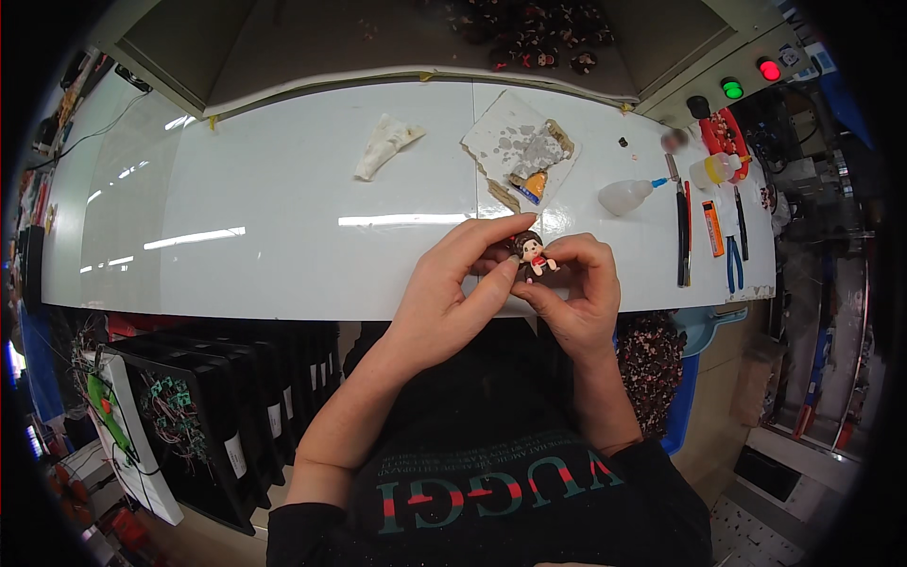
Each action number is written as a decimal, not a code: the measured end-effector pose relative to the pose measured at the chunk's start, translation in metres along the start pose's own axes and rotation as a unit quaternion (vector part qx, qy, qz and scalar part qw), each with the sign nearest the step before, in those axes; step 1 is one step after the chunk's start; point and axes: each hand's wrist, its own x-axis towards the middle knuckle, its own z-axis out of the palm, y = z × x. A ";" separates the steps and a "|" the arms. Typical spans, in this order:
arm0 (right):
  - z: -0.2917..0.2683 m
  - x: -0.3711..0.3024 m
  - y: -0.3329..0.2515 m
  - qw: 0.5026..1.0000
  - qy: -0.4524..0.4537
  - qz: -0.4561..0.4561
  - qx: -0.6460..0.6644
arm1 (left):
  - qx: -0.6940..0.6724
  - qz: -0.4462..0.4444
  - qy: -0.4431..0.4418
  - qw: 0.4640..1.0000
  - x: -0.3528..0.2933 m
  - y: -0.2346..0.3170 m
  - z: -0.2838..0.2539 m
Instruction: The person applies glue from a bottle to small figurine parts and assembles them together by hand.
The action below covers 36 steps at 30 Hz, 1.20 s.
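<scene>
A small brown toy figurine [535,253] with a pale face and a red patch on its front is held over the near edge of the white table. My left hand [453,283] grips it from the left, its thumb pressed against the figurine's side. From the right, my right hand [578,293] pinches the same figurine between thumb and fingers. Part of the figurine is hidden behind the fingers. Just beyond the hands lies a stained white board [480,132] bearing grey smears and a small yellow-and-blue piece [534,185].
A crumpled white cloth [385,146] lies left of the board. To the right are a squeeze bottle [624,197], blue-handled pliers [733,265], an orange box [711,228] and a red basket [723,132]. Many figurines sit in the booth [416,47] behind; black trays [227,416] stand below left.
</scene>
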 end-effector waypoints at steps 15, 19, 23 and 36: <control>-0.002 0.000 -0.001 1.000 -0.004 0.002 -0.020 | -0.050 0.016 0.055 0.997 -0.001 -0.005 0.005; -0.002 0.002 0.000 1.000 -0.001 0.008 -0.024 | -0.071 0.007 0.058 0.996 0.000 -0.005 0.005; -0.001 0.002 0.000 1.000 -0.005 0.003 -0.025 | -0.069 0.029 0.052 0.996 0.000 -0.009 0.003; -0.009 0.004 0.000 1.000 0.008 0.010 -0.027 | -0.031 0.002 0.030 0.999 0.010 -0.002 0.013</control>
